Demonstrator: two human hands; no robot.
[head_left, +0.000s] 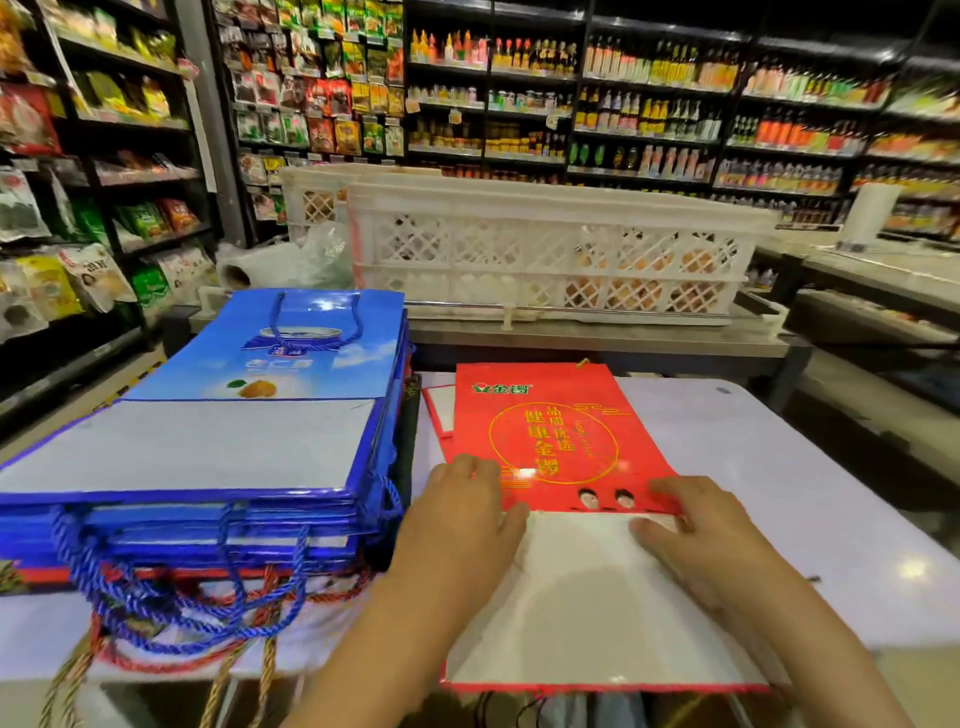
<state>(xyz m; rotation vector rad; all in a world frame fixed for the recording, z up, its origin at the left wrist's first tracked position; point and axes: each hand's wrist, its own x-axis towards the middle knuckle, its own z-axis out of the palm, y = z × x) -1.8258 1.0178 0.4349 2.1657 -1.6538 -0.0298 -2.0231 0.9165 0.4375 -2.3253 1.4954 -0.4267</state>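
So that the red gift bag (550, 431) lies flat on the worktop (779, 467), left hand (462, 514) and right hand (696, 530) press its fold, each grip flat-fingered, clasping nothing.

Shop interior, artificial light, dark above the far shelves. Black shelving (130, 124) on left, full of snack packets. Hanging packets (322, 93) far, left of centre. Long bottle shelves (649, 109) across far wall, running right. White lattice crates (545, 249) stacked on steel counter (597, 340), far centre. Clear bag roll (260, 270) just left of crates. Glossy white tabletop (810, 493) near, glare at right. Glass-topped chest cabinet (893, 275) right, white roll (872, 213) at its far end.
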